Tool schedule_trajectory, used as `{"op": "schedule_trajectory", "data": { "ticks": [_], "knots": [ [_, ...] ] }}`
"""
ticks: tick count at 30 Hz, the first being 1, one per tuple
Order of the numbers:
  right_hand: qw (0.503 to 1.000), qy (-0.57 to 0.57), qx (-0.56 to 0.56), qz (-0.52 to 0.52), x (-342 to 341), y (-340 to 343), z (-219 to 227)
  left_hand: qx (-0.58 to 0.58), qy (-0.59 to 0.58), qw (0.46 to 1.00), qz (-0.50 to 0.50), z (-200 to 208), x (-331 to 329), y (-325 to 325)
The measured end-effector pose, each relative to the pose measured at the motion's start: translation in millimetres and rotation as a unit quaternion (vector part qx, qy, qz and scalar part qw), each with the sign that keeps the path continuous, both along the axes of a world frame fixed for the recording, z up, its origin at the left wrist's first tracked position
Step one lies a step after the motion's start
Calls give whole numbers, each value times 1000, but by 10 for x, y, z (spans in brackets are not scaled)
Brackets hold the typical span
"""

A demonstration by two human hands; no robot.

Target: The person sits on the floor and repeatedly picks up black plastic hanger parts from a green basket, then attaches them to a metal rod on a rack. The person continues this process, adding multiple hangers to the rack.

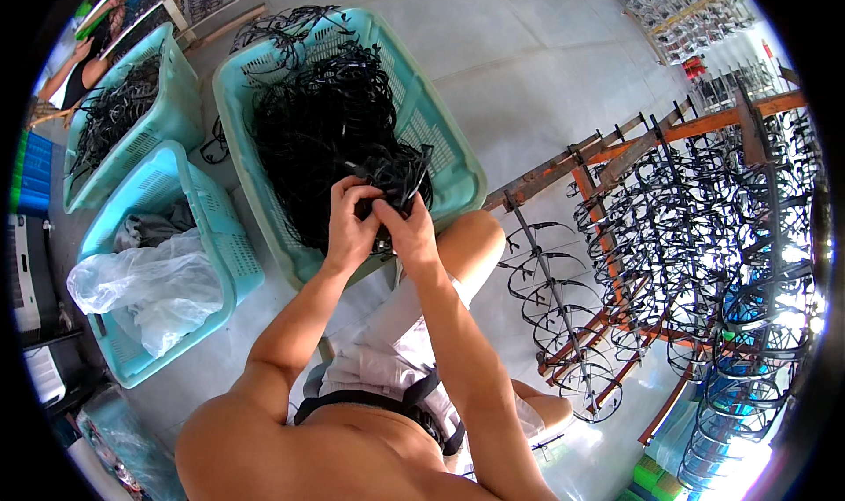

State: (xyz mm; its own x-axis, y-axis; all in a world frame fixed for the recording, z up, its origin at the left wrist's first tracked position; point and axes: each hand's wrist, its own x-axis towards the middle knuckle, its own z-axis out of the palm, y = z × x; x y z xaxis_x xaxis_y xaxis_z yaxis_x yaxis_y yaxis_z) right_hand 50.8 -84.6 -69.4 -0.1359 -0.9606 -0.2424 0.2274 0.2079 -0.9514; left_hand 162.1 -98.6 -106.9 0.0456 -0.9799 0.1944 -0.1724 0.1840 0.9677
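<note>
In front of me stands a large pale green plastic basket (449, 140), heaped with thin, curved black pieces (317, 122) that look like spectacle frames or headbands. Over its near side, my left hand (352, 224) and my right hand (407, 232) are close together. Their fingers are closed on a small bunch of the black pieces (400, 173), with the thumbs turned inward. Some of this bunch looks glossy, and a pale streak shows beside my right fingers. Exactly which piece each hand grips is hard to make out against the dark heap.
At left, a turquoise basket (233, 254) holds clear plastic bags (163, 281); behind it another basket (180, 87) holds black pieces. Wooden racks (598, 210) hung with black loops (669, 228) fill the right side. A person (84, 65) is at the far upper left.
</note>
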Motion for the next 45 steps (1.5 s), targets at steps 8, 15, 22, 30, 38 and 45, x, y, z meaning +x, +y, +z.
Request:
{"op": "schedule_trajectory", "data": {
  "ticks": [8,15,22,30,38,45],
  "knots": [
    [983,-171,9,-63,-555,80,70,-38,-450,885,110,-387,436,-108],
    [991,-75,-87,71,-599,272,350,268,212,922,-183,474,45,-9],
    [972,-104,-55,203,-843,815,678,325,606,610,-393,836,-507,67],
    [986,-105,-124,-45,-1131,1832,879,351,392,623,-579,1248,-1045,702],
    [868,411,-21,-279,-1301,2688,1231,423,190,643,-610,1542,-1452,1476],
    [923,280,-21,-261,-1727,3708,1311,369,213,771,-474,1285,-1714,2065]
  ]
}}
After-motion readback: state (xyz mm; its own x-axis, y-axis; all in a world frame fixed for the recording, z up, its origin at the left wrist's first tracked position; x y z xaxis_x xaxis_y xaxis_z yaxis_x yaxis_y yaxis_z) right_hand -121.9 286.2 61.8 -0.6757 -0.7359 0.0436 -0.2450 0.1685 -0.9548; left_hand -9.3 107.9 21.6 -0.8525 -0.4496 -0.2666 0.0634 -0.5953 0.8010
